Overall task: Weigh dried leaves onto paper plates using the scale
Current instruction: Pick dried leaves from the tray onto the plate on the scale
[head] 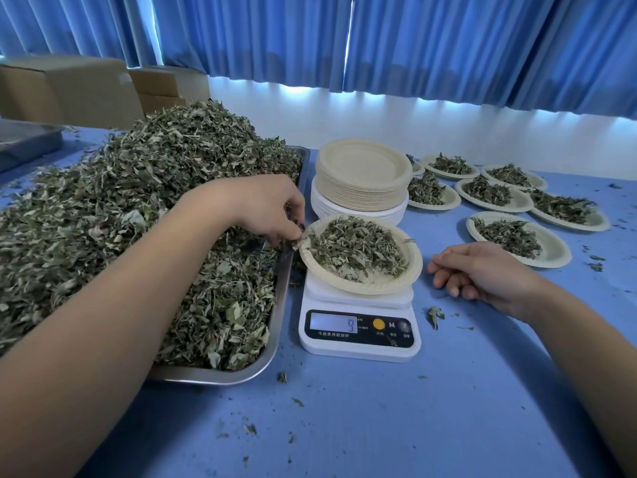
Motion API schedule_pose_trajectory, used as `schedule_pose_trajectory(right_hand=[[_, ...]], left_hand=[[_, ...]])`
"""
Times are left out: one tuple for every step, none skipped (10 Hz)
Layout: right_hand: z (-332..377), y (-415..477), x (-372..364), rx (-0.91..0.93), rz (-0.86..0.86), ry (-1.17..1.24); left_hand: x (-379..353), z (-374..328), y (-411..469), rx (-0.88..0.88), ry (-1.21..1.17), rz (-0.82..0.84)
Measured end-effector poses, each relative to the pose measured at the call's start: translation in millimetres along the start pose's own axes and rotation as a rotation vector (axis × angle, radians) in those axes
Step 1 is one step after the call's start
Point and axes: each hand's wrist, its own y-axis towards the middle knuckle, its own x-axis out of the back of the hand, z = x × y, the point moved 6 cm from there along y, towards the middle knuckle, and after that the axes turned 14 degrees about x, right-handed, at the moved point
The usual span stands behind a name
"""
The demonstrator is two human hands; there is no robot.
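Note:
A white kitchen scale (358, 334) stands on the blue table, its display showing a 9. On it rests a paper plate (412, 267) heaped with dried leaves. My left hand (265, 208) hovers at the plate's left rim and pinches a few dried leaves between its fingertips. A big pile of dried leaves (144, 201) fills a steel tray (275, 326) to the left of the scale. My right hand (482, 270) rests on the table right of the scale, fingers loosely curled, holding nothing.
A stack of unused paper plates (362, 177) stands behind the scale. Several filled plates (517, 238) lie at the right and back right. Cardboard boxes (69, 88) sit at the back left under blue curtains. Leaf crumbs are scattered over the table.

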Motion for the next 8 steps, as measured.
schedule_pose_trajectory(right_hand=[[0.6,-1.0,-0.2,0.000,0.000,-0.001],[1.6,-1.7,-0.6,0.000,-0.004,-0.002],[2.6,-1.7,-1.7,-0.002,-0.004,-0.003],[2.7,-2.0,-1.7,-0.005,-0.004,-0.002],[2.5,-2.5,-2.2,-0.007,-0.002,-0.005],[2.7,-2.2,-1.2,-0.006,-0.005,-0.008],[2.6,-1.8,-1.1,-0.005,-0.007,-0.012],[2.4,-1.9,-1.1,-0.004,-0.009,-0.013]], left_hand=[[-1.9,0.3,1.0,0.009,-0.008,0.009],[0.7,1.9,0.1,0.028,-0.031,-0.006],[4.8,4.3,-0.7,0.037,-0.035,-0.039],[7.7,9.7,0.0,0.083,-0.011,-0.048],[10.3,18.3,1.6,0.156,0.082,-0.078],[7.4,24.3,1.0,0.224,0.144,-0.040],[9.7,26.4,0.5,0.238,0.239,-0.066],[1.7,28.6,-1.6,0.229,0.346,0.049]])
